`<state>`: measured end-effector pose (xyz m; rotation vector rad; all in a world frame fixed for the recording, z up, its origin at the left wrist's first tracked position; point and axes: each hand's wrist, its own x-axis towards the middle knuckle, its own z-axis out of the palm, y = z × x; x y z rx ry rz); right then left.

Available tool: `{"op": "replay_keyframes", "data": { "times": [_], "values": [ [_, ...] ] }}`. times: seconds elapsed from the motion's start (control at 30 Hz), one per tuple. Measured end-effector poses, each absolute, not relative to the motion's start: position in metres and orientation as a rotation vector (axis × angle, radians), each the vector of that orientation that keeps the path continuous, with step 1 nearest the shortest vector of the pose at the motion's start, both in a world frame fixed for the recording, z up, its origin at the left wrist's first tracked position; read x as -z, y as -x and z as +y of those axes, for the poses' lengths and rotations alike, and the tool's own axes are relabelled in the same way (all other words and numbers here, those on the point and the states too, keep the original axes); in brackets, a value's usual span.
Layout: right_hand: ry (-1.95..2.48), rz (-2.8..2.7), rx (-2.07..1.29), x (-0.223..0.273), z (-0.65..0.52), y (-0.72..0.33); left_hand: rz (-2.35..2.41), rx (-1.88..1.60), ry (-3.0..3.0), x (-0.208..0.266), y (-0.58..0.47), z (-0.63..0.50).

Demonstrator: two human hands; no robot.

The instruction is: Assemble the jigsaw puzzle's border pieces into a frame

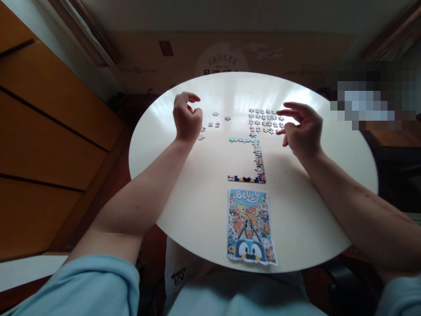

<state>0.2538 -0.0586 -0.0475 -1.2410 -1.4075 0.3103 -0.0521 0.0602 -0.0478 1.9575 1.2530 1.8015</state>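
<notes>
My left hand [187,116] hovers over the left part of the table, its index finger and thumb curved with a gap between them and nothing visible in it. Beside it lie several loose puzzle pieces [210,124]. On the right, my right hand [304,129] has its fingers apart, with the tips close to rows of loose jigsaw pieces [262,123]; I cannot tell whether they touch. Between the hands lies a partly joined puzzle border [259,160], with top, right and bottom sides connected. A colourful reference picture [251,226] lies nearer to me.
A round-edged white table [197,193] carries everything. Orange wooden panels [49,145] stand at the left. Behind the table is a beige printed panel [141,52] with lettering. A blurred patch [368,103] covers something at the right.
</notes>
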Motion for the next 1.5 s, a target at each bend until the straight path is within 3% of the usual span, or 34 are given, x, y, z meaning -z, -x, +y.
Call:
{"op": "replay_keyframes", "data": {
  "times": [0.7,0.97,1.5],
  "values": [
    [1.204,-1.454,-0.127,0.039,-0.059,-0.244,1.479,-1.848,-1.923,0.013,0.073,0.047],
    [1.235,-1.508,-0.139,0.040,-0.061,-0.240,1.580,-1.808,-1.720,0.015,0.081,0.053],
    [1.176,-1.549,-0.253,0.045,-0.058,-0.245,1.545,-1.667,-1.849,0.017,0.074,0.050]
  ]
}}
